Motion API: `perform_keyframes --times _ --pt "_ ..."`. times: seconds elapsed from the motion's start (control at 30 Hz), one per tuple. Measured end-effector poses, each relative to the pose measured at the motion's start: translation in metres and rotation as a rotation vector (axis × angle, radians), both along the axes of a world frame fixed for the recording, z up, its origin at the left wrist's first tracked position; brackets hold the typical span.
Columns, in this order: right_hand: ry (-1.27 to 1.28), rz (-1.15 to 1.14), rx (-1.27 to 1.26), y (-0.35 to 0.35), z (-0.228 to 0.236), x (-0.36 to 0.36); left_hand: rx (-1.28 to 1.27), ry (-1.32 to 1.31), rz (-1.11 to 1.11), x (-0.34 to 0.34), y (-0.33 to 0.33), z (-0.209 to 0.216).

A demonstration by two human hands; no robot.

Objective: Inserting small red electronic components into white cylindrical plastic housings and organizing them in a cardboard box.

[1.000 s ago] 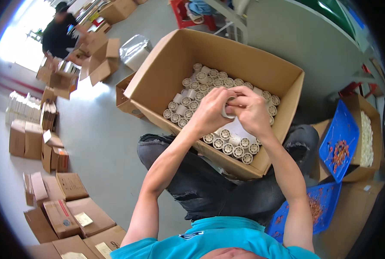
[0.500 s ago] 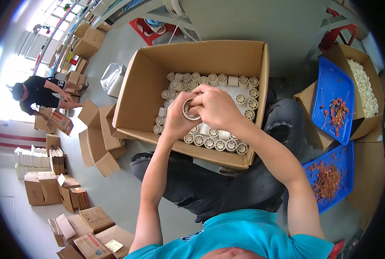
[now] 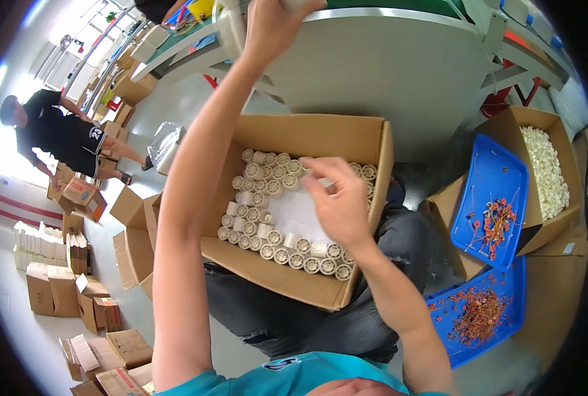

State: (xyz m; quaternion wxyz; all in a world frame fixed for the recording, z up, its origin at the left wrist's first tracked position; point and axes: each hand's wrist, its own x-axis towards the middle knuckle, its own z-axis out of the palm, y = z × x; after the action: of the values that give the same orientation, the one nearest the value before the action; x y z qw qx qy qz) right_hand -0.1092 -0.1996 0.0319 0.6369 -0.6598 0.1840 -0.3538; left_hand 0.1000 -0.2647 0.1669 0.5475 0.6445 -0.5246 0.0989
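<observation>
My left hand (image 3: pixel 271 30) is stretched far forward to the edge of a green-topped conveyor table (image 3: pixel 386 12). Its fingers curl around a pale, rounded piece at the upper picture border, which looks like a white cylindrical part and is partly cut off. Over the cardboard box (image 3: pixel 307 132), my right hand (image 3: pixel 340 201) hovers with thumb and fingers apart, and nothing shows between them. Several white cylindrical parts (image 3: pixel 274 187) with spoked ends fill the box around a bare white patch (image 3: pixel 297 214). My right hand and forearm hide some of those at the right.
To the right stand two blue trays of small orange-red parts (image 3: pixel 485 320) and a carton of pale pieces (image 3: pixel 544 171). On the left lie open cartons (image 3: pixel 132 218) and a clear plastic bag (image 3: pixel 165 142). Farther left, a person in black (image 3: pixel 60 132) walks among cartons.
My hands have parted: the left has gone forward to the table edge, the right has come down over the box. The view has tipped forward. The person at left has straightened up.
</observation>
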Motion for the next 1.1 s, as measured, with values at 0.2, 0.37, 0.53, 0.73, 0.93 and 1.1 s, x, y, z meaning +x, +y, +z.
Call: perform_keyframes --times 0.2,0.37,0.53,0.73,0.93,1.1 --pt "0.029 0.137 0.080 0.017 -0.001 0.007 -0.093 -0.495 0.402 0.162 -0.112 -0.012" --pt "0.015 0.143 0.044 0.007 -0.009 0.005 0.420 -0.443 0.154 0.199 -0.122 0.013" --pt "-0.063 0.119 0.115 -0.005 0.012 -0.003 -0.621 -0.758 0.210 0.120 -0.094 -0.010" --pt "-0.172 -0.165 0.117 -0.048 0.034 -0.050 -0.089 -0.729 0.098 -0.003 0.073 -0.209" --pt "0.233 -0.411 -0.164 -0.047 -0.060 -0.175 1.067 -0.690 0.065 0.047 0.188 -0.404" --pt "0.728 -0.559 -0.025 -0.014 -0.206 -0.325 1.021 -0.861 0.363 0.056 0.218 -0.484"
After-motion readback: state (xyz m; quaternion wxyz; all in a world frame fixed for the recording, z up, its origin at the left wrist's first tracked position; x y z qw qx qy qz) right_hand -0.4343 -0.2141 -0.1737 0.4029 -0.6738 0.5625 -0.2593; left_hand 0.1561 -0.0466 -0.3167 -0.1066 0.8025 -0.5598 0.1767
